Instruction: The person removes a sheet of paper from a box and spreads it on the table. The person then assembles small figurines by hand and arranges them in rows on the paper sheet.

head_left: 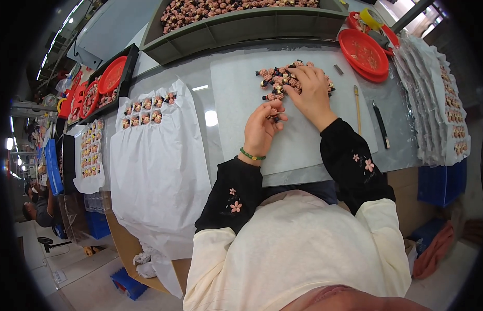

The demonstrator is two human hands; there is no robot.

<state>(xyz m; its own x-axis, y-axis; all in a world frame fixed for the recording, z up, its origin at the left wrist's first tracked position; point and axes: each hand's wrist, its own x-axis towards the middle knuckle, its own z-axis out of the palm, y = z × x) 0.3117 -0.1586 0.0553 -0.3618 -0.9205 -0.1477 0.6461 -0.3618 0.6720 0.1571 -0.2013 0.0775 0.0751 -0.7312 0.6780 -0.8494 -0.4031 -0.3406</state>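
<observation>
My left hand (262, 127) holds one small piece (276, 115) in a narrow grip. The pile of small pieces (283, 79) lies at one o'clock from it, under my right hand (310, 88), fingers spread.

Bare mat (304, 140) is left at six o'clock of the pile (288, 78); passage is blocked at three by a pencil (357, 109) and pen (380, 124).

Matt white paper sheet (304, 129) on glossy grey bench (200, 98), shiny round red plastic trays (363, 54), crinkly clear plastic bags (433, 103), soft black cloth sleeves (350, 160)
</observation>
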